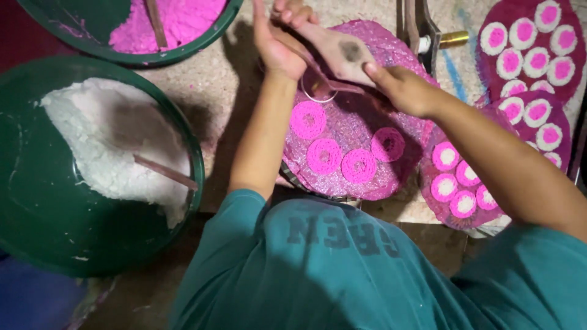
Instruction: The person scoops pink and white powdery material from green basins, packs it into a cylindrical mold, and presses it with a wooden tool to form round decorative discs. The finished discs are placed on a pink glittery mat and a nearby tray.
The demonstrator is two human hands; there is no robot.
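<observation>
My left hand (pixel 276 47) and my right hand (pixel 400 88) together grip a pale cloth squeezing bag (pixel 343 52) with a dark stain, held over a round purple woven mat (pixel 358 36). The left hand clasps the bag's upper end; the right hand holds its lower side. A thin ring (pixel 318 93) shows just beneath the bag. Several pink ring-shaped dough coils (pixel 324 156) lie on the mat below my hands. My teal shirt fills the bottom of the view.
A green basin (pixel 36 201) of white dough with a stick in it sits at the left. Another green basin (pixel 202 40) with pink dough is at the top. Mats (pixel 489 67) of pink-and-white discs lie at the right, beside a tool with a brass part (pixel 452 40).
</observation>
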